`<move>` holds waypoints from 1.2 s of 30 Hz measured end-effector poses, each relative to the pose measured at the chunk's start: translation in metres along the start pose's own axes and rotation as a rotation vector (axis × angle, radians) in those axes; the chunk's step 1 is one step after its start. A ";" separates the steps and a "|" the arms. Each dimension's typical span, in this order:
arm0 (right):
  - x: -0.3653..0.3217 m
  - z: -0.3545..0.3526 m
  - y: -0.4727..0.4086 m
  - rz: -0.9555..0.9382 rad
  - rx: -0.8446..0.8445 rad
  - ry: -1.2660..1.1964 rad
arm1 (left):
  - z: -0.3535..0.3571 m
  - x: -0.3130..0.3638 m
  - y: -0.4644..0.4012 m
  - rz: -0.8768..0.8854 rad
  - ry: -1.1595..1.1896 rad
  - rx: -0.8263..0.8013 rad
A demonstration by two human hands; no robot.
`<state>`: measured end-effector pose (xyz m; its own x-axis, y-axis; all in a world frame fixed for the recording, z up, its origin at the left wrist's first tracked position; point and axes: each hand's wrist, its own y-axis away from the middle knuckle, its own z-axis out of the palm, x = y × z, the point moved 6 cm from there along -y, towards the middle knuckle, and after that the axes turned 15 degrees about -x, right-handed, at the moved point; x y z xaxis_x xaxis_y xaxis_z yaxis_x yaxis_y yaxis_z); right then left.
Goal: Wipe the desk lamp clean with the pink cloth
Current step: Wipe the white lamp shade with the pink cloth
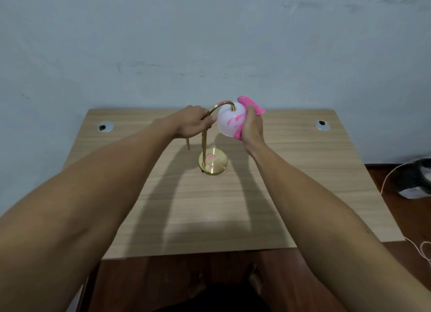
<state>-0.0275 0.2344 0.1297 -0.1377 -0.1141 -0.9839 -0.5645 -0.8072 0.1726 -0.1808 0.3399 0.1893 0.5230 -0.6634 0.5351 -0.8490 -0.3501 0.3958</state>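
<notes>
A brass desk lamp stands near the middle of the wooden table (291, 195). Its round gold base (215, 165) carries pink scribbles. Its white globe shade (229, 122) also has pink marks on the front. My left hand (192, 123) is closed around the curved gold neck (221, 106) just left of the shade. My right hand (253, 127) presses the folded pink cloth (253, 105) against the right side of the shade; the cloth sticks out above and below my fingers.
Two round cable grommets sit in the table's far corners, one at the left (105, 126) and one at the right (322, 125). A bluish wall rises right behind the table. On the floor to the right lie a dark object (414, 178) and a white cord (419, 248).
</notes>
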 end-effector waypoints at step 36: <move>0.012 0.019 0.022 -0.162 0.186 0.061 | 0.001 -0.002 -0.010 -0.007 -0.041 -0.011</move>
<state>-0.0573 0.2268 0.1223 0.0126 -0.0314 -0.9994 -0.7164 -0.6976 0.0129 -0.1738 0.3437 0.1834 0.5251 -0.6877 0.5014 -0.8445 -0.3478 0.4073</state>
